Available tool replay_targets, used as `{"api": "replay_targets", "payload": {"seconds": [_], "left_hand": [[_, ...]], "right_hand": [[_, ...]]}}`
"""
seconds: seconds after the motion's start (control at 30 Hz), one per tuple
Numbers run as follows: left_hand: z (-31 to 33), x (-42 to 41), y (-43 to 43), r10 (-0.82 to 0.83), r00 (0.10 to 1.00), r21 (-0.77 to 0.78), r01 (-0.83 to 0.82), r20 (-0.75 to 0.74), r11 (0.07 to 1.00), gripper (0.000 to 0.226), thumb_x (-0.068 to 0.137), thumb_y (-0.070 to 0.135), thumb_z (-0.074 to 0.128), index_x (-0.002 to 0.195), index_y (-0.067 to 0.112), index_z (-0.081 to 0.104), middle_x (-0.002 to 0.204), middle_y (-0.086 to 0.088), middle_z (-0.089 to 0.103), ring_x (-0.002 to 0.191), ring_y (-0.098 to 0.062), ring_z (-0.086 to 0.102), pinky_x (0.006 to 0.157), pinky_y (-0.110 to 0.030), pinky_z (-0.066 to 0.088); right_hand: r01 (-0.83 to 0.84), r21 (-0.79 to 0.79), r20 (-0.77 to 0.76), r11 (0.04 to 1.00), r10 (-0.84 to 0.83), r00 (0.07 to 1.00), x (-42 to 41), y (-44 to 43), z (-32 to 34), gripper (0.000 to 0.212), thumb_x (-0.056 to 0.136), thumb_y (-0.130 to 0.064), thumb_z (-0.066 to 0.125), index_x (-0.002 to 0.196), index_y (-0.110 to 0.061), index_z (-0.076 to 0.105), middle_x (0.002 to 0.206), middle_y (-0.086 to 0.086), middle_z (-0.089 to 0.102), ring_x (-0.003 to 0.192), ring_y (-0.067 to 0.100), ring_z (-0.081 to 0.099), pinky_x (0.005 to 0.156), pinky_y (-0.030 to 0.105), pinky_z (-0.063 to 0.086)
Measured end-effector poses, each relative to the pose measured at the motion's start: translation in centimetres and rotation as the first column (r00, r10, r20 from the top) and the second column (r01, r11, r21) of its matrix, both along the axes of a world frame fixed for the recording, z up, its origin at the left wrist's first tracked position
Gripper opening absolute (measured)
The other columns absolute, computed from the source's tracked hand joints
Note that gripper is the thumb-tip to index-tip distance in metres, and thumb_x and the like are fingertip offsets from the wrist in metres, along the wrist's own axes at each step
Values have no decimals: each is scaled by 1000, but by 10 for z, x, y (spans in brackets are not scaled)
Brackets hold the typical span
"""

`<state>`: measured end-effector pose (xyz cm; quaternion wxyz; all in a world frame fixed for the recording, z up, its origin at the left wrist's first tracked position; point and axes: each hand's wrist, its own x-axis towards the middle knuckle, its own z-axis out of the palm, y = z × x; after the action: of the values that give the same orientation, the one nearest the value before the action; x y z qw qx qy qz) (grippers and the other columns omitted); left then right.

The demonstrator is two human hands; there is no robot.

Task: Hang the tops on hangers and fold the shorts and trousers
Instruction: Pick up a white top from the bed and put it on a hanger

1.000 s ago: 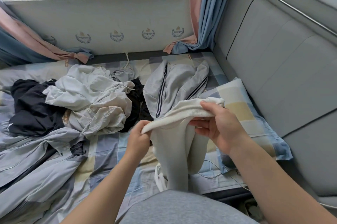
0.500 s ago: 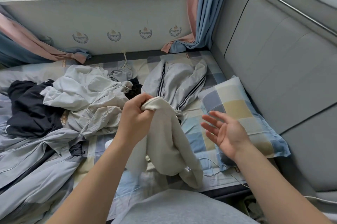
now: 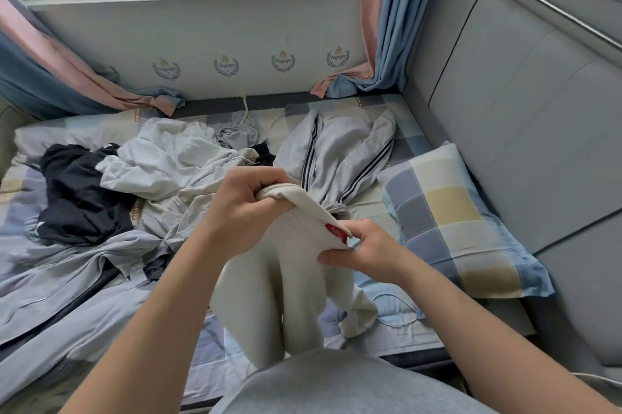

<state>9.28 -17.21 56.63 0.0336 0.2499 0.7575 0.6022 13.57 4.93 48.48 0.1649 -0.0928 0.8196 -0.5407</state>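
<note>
Head view, one moment.

- The left hand [image 3: 249,208] is gripping one end of the waistband of the cream trousers [image 3: 296,296]; its fingers [image 3: 269,185] are curling tightly round the bunched cloth.
- The right hand [image 3: 368,250] is pinching the other end of the waistband, lower and nearer the person, between thumb and fingers. The band is running slantwise from hand to hand.
- A small red label [image 3: 335,230] is showing just inside the waistband by the right thumb (its print is too small to read).
- The cream trousers are hanging over the near edge of the bed [image 3: 215,356], both legs dropping down; one leg end is resting on the sheet near the pillow [image 3: 454,225].
- The pillow is lying along the right edge of the bed, against the padded headboard [image 3: 521,110].
- The striped grey trousers [image 3: 336,157] are lying spread toward the far right corner, just behind the hands.
- A heap of pale tops [image 3: 168,164] is sitting mid-bed, touching a black garment [image 3: 77,198] toward the left edge.
- A grey jacket [image 3: 67,279] is sprawling across the near left part of the bed.
- A thin white cable [image 3: 397,312] is trailing over the sheet beside the pillow.
</note>
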Motion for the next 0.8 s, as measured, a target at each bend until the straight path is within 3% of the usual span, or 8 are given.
{"api": "replay_targets", "payload": {"seconds": [0.07,0.13,0.23,0.3,0.47,0.57,0.63,0.8], "left_hand": [[-2,-2,-10,37,999,-16,-37,1,999,33,69,29,62,67,-3,64,60,-26,44,57,-30,34,52,-39,25],[-4,-7,-21,85,996,-45,-85,13,995,32,68,28,64,64,-3,60,57,-15,39,56,-18,34,52,-31,24],[-12,-15,-32,120,991,-67,-117,53,991,17,73,14,65,57,10,58,59,-1,38,57,-12,33,52,-23,22],[-19,-19,-35,133,989,-90,-127,67,988,23,75,13,63,55,21,57,58,2,36,57,-12,32,51,-23,21],[-41,-26,-38,162,975,-297,-110,155,948,19,76,29,61,71,10,64,62,4,43,58,-12,39,52,-26,28],[-51,-24,-29,130,959,-436,-7,253,900,7,78,25,66,73,22,64,60,4,50,56,-13,43,52,-25,32],[-61,-17,-14,81,956,-497,72,280,865,10,85,14,69,81,22,64,67,3,57,60,-14,49,55,-26,37],[-76,17,38,-166,930,-306,271,329,913,22,82,28,77,95,40,64,90,18,71,84,0,66,77,-22,51]], "right_hand": [[-2,183,-50,983,11,999,0,9,-5,21,82,-40,80,94,-24,73,97,-6,73,100,-3,59,118,41,14],[5,243,-75,970,13,997,1,16,-4,25,83,-47,77,90,-23,72,96,-5,72,101,-2,59,120,43,4],[28,195,-83,980,-12,997,4,23,2,51,85,-62,60,76,-12,63,72,-5,59,78,0,51,104,36,25],[59,207,-136,977,-31,990,4,26,7,49,94,-52,57,67,-12,52,66,-2,45,69,6,41,88,34,31],[267,389,-421,882,-87,903,8,30,21,27,97,-33,63,78,-14,71,99,-12,61,101,8,49,101,38,26],[214,203,-367,955,-129,921,15,30,34,39,99,-30,59,70,-7,49,61,-4,45,58,10,39,61,33,34],[218,186,-348,958,-143,926,18,26,43,45,98,-39,56,70,-8,42,54,-2,38,51,11,31,52,36,30],[269,214,-408,939,-164,898,20,11,61,48,98,-37,60,62,-17,37,49,-7,35,48,10,31,49,38,32]]}}
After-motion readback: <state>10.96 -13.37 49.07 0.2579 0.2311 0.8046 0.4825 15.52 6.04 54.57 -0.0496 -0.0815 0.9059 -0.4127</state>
